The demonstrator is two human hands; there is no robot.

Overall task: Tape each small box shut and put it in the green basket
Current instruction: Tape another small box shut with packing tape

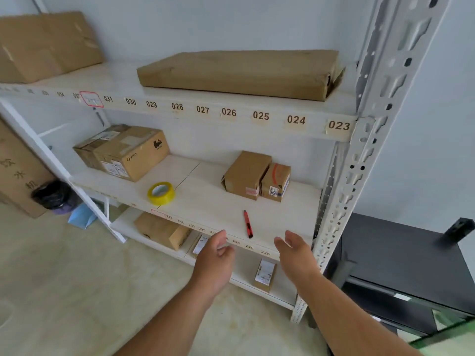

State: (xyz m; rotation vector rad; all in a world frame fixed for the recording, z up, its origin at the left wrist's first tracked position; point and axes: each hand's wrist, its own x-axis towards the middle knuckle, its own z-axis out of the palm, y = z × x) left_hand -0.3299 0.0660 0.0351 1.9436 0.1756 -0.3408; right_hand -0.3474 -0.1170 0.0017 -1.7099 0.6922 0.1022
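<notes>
We count two small boxes on the middle shelf (205,199), right of centre and touching side by side: a plain brown box (245,174) and, on its right, a shorter labelled box (276,182) with orange print and a sticker we cannot read. Whether their flaps are taped is hard to make out from here. One roll of yellow tape (161,193) lies flat on the same shelf, well to the left of the boxes, and one red utility knife (248,224) lies near the front edge, between the boxes and our hands.

The left hand (214,256) and right hand (295,254) both hover in front of the shelf edge, palms facing each other, fingers loosely relaxed — neither grasps or touches anything.

The green basket shows only as a green sliver (447,335) at the bottom right corner, cut off by the frame; we cannot tell its contents.

Further out on the middle shelf: one larger printed carton (131,155) with a second carton partly hidden behind it. Top shelf: one long flat brown package (241,73) and one big carton (46,44) cut off at the left. Bottom shelf — one brown box (162,229) plus two labelled parcels, partly hidden by our arms. Number stickers run along the shelf edges; the lower ones are blurred.
</notes>
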